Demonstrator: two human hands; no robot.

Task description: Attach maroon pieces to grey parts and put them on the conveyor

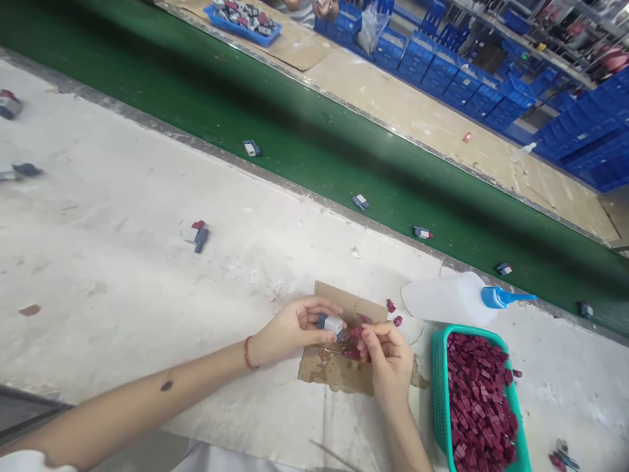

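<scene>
My left hand (307, 324) is closed around a small grey-and-white plastic part (333, 324), holding it above a stained piece of cardboard (339, 375). Close to its right side, my right hand (390, 360) pinches a small dark-red plastic piece (357, 332) between thumb and fingers. Whether the two parts touch, I cannot tell. More dark-red pieces lie on the cardboard under my hands, partly hidden by the fingers. Two loose red pieces (391, 306) rest just beyond the cardboard. To the right stands a green basket (439, 393) filled with dark-red pieces (479, 400).
A white bottle with a blue nozzle (445, 298) lies behind the basket. Past the white table (122, 262) runs a green conveyor belt (314, 154) carrying several small assemblies. Another assembly (197, 236) sits on the table. Across the belt are a blue tray (243, 23), stacked blue crates (442, 65) and a person's hand (323, 8).
</scene>
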